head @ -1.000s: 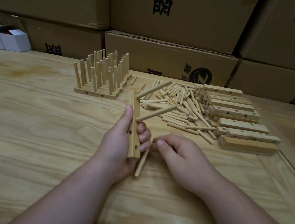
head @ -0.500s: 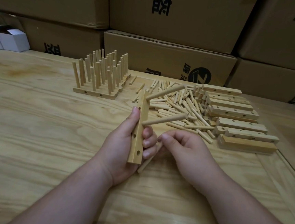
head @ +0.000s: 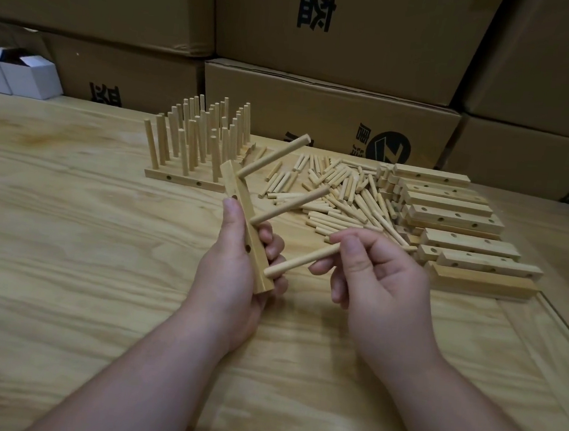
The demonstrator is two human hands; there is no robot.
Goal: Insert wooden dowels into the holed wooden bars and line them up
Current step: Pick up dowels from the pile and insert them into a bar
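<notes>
We hold pale holed wooden bar (head: 245, 232) tilted above light plywood table (head: 65, 265), left hand (head: 236, 273) gripping its lower half. Two round wooden dowels (head: 291, 205) already stick out of bar. Right hand (head: 370, 278) pinches third dowel (head: 301, 259), tip touching bar's bottom end. Loose dowel heap (head: 333, 192) beyond bar.

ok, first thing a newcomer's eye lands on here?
The two hands at centre: the left hand grips a holed bar with two dowels already sticking out, while the right hand pinches a third dowel at its lowest hole. Behind stand the finished bars bristling with upright dowels, with the loose dowel pile to their right.
</notes>
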